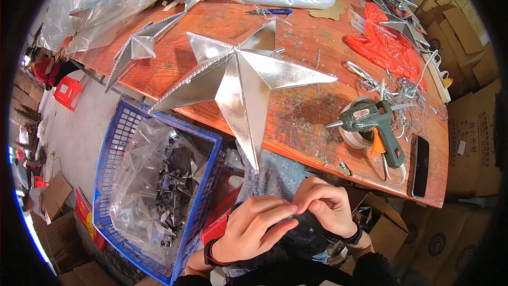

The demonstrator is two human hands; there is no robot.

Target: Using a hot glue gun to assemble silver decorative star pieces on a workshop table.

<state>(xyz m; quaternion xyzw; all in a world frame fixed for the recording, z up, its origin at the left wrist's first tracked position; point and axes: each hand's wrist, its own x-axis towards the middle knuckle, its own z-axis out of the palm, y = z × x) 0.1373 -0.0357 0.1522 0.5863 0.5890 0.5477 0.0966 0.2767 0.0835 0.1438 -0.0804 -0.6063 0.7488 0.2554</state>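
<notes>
Head view | grey floor [87, 145] with red stool [67, 93]; blue crate [199, 201] of silver pieces [173, 188] | silver star [238, 92] on scuffed orange-red table [301, 137], one point overhanging the near edge | left hand [256, 228]; right hand [329, 206]; fingertips together; cannot tell whether anything is pinched | glue gun [373, 119]; dark phone [420, 167] near the table's right end; brown cartons [473, 137] beyond

Black sleeves [374, 271], dark wristbands [353, 236], grey patterned lap cloth [275, 172]
</notes>
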